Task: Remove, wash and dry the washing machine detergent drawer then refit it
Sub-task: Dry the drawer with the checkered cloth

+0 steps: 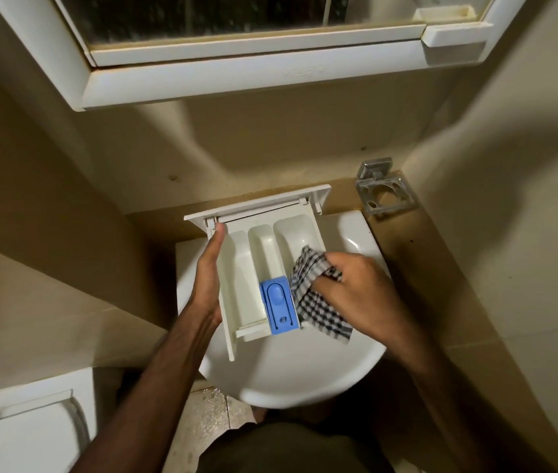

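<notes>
Drying step: detergent drawer [253,264] held over sink [298,377] at frame centre, left hand [207,268] flat against its side to steady, right hand [352,291] bunching checked cloth [315,302] into right compartment.

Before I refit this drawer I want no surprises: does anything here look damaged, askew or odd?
Nothing on the detergent drawer looks cracked or spilled; its blue insert sits in place. The one oddity: the metal holder on the wall is empty and hangs tilted.
</notes>
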Tool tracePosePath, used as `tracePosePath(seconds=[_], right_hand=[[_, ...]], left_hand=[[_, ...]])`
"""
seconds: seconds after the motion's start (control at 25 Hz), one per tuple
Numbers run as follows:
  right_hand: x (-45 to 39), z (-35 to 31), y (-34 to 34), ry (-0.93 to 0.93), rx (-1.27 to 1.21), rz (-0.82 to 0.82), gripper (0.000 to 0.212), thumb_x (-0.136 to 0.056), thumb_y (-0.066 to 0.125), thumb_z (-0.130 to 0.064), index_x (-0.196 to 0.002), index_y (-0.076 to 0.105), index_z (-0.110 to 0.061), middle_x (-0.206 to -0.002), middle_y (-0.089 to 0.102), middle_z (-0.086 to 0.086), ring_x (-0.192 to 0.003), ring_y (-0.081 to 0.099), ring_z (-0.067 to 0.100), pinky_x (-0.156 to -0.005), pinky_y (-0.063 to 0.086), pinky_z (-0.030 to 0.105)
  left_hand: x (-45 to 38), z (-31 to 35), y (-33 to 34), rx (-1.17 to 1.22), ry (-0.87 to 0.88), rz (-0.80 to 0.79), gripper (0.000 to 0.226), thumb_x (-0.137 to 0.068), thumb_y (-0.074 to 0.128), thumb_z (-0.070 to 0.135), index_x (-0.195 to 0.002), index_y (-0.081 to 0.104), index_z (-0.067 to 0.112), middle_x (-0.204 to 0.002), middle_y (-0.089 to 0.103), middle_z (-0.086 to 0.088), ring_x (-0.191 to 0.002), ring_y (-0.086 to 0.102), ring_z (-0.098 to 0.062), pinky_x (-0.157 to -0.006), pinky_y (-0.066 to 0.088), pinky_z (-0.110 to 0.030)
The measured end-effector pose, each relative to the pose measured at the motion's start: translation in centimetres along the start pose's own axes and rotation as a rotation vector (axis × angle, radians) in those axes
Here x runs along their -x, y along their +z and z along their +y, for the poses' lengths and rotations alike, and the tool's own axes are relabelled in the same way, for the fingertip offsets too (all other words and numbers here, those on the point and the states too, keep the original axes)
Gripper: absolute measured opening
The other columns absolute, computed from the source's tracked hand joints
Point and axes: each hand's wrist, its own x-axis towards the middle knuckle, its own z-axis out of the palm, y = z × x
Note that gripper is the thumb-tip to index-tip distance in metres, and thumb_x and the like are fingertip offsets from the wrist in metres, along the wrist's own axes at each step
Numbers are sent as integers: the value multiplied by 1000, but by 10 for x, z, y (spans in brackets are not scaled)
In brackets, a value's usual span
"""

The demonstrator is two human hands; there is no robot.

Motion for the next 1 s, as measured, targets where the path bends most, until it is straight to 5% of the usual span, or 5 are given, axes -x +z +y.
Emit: tracePosePath(seconds=[0.2,0.32,0.64,0.84,1.0], right_hand=[[-9,-9,15,-220,121,620,55,-86,55,-35,-138,62,-20,-122,71,-5,-108,51,23,-88,49,41],[-31,-14,43,-219,376,612,56,-87,59,-36,-139,60,-16,-134,66,1,-115,50,29,-90,42,45],[-49,-40,75,-314,532,618,42,-85,65,-25,-126,66,-17,-130,66,2,-117,54,33,-90,42,48],[-66,-33,70,-675,585,327,52,-82,63,-9,-132,66,-20,-140,62,-5,-134,45,29,-103,41,49],[-56,-12,58,-444,591,489,55,-82,64,-9,-135,64,-21,-139,62,-3,-125,51,34,-91,46,49]], left_hand=[[0,3,7,111,-36,-72,57,-96,54,61,-113,77,12,-99,76,-11,-85,75,-25,-72,62,-34],[5,-2,15,156,-95,-173,62,-95,50,65,-123,74,14,-123,70,-16,-108,69,-31,-100,53,-45],[-4,-7,17,252,-118,-322,68,-98,45,67,-136,65,14,-137,64,-13,-128,60,-26,-117,41,-41],[-15,-14,14,346,-129,-348,71,-96,41,72,-132,66,17,-125,69,-6,-122,63,-21,-107,46,-38],[-18,-16,6,264,-138,-347,81,-93,31,79,-131,69,19,-132,67,-13,-123,65,-29,-105,51,-45]])
